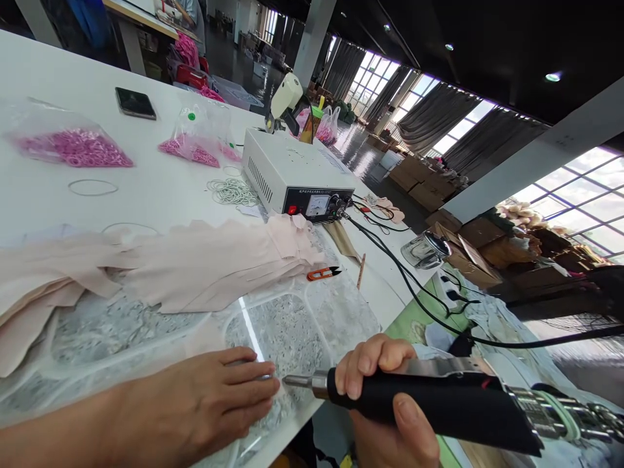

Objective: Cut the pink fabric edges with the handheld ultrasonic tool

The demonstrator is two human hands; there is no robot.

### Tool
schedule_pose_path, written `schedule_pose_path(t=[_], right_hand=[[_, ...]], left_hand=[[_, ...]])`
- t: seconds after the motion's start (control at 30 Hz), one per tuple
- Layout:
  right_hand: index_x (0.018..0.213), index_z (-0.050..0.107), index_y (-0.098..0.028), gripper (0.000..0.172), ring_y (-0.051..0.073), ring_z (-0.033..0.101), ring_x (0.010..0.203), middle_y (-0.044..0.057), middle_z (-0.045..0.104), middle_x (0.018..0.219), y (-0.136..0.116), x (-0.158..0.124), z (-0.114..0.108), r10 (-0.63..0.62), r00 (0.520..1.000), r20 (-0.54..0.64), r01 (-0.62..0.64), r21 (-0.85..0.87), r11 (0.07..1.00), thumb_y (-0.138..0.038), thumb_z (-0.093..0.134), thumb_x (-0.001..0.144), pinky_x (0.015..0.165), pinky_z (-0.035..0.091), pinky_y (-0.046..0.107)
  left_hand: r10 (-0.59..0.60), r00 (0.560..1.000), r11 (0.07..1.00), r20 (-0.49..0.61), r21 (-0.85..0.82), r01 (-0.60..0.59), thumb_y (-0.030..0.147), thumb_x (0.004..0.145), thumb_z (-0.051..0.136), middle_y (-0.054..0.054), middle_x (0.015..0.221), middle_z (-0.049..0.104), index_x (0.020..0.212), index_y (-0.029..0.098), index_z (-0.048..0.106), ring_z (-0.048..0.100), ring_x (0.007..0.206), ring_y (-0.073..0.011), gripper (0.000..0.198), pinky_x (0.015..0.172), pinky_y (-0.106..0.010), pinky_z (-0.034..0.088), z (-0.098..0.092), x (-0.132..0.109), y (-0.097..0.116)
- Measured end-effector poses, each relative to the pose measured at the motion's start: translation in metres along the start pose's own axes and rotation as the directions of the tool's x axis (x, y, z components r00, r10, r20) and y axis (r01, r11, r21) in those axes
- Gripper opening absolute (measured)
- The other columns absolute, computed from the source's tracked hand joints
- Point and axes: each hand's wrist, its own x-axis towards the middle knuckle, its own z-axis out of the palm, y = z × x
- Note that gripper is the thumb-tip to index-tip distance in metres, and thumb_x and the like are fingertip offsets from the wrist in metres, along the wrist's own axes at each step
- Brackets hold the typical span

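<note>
My left hand (214,396) lies palm down, fingers stretched out, on the scuffed clear mat (277,322). A scrap of pale pink fabric shows beside its knuckles; what is beneath the palm is hidden. In my right hand (385,396) is a handheld ultrasonic welder (433,406) with a black grip and a metal tip. That tip points left, close to my left fingertips. Beyond my left hand, a layered row of pale pink fabric pieces (195,266) spreads across the mat. Orange thread snips (324,273) rest at the row's right end.
Behind the fabric stands a white welder control box (297,172), its black cable (390,253) running right. Bags of pink rings (73,140), a phone (135,103) and pale elastic loops (231,192) lie at the back. A glass jar (425,249) stands near the right edge.
</note>
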Motion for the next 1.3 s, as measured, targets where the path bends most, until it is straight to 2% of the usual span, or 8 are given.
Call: schedule_pose_path(t=[0.27,0.47,0.6,0.77,0.87,1.03,1.3], right_hand=[[0.086,0.060,-0.026,0.016,0.010,0.051,0.045,-0.003,0.053,0.073,0.000,0.000,0.001,-0.024,1.000,0.011,0.024,-0.020,1.000,-0.040,0.060,0.080,0.041,0.047,0.027],[0.090,0.060,-0.026,0.013,0.011,0.054,0.051,-0.002,0.055,0.077,0.001,0.000,-0.002,-0.009,0.995,0.095,0.006,0.033,0.999,-0.037,0.062,0.084,0.048,0.051,0.027],[0.090,0.060,-0.026,0.014,0.010,0.052,0.050,-0.003,0.054,0.076,-0.001,-0.001,-0.003,0.008,0.995,0.101,-0.013,0.054,0.998,-0.038,0.062,0.084,0.047,0.050,0.027],[0.089,0.060,-0.025,0.015,0.010,0.051,0.049,-0.002,0.053,0.076,-0.007,-0.005,-0.007,0.017,0.993,0.116,-0.022,0.036,0.999,-0.039,0.062,0.083,0.046,0.049,0.026],[0.090,0.059,-0.026,0.016,0.010,0.052,0.051,-0.002,0.054,0.078,-0.007,-0.008,-0.009,0.038,0.993,0.114,-0.040,0.023,0.999,-0.040,0.061,0.084,0.048,0.050,0.026],[0.090,0.057,-0.027,0.016,0.011,0.053,0.052,-0.002,0.054,0.078,-0.005,-0.012,-0.009,0.040,0.993,0.107,-0.040,-0.004,0.999,-0.041,0.059,0.084,0.049,0.050,0.026],[0.087,0.057,-0.026,0.014,0.011,0.051,0.047,-0.002,0.053,0.074,-0.008,-0.010,-0.007,0.011,0.996,0.093,-0.009,-0.026,1.000,-0.040,0.059,0.083,0.045,0.048,0.027]], left_hand=[[0.039,0.998,0.999,0.049,0.037,-0.041,0.017,0.108,0.028,-0.001,0.130,0.069,0.124,0.016,0.066,0.066,0.117,-0.0179,0.041,0.102,-0.029,0.044,-0.001,-0.001,-0.003],[0.022,1.000,1.000,0.017,-0.006,-0.022,0.017,0.106,0.036,0.001,0.128,0.070,0.126,0.017,0.066,0.068,0.114,-0.0179,0.036,0.102,-0.027,0.044,-0.003,0.000,-0.003],[-0.005,1.000,0.998,-0.006,-0.058,0.005,0.018,0.106,0.039,0.001,0.129,0.069,0.129,0.019,0.065,0.068,0.114,-0.0170,0.035,0.105,-0.026,0.043,-0.004,-0.001,-0.003],[0.029,0.994,0.999,0.105,0.020,-0.031,0.016,0.105,0.036,-0.001,0.137,0.064,0.130,0.016,0.063,0.064,0.122,-0.0193,0.037,0.107,-0.028,0.043,0.000,-0.005,-0.003],[0.036,0.991,0.998,0.127,0.039,-0.041,0.016,0.107,0.032,-0.001,0.138,0.063,0.130,0.016,0.063,0.064,0.121,-0.0196,0.039,0.105,-0.029,0.045,0.000,-0.004,-0.002],[0.021,0.995,0.999,0.097,0.031,-0.025,0.018,0.108,0.028,-0.001,0.137,0.064,0.128,0.016,0.064,0.065,0.120,-0.0191,0.041,0.107,-0.028,0.043,0.002,-0.003,0.000],[-0.030,0.999,0.998,0.022,-0.047,0.031,0.013,0.102,0.035,-0.005,0.134,0.066,0.126,0.014,0.065,0.065,0.120,-0.0233,0.039,0.109,-0.034,0.042,0.019,-0.010,0.003]])
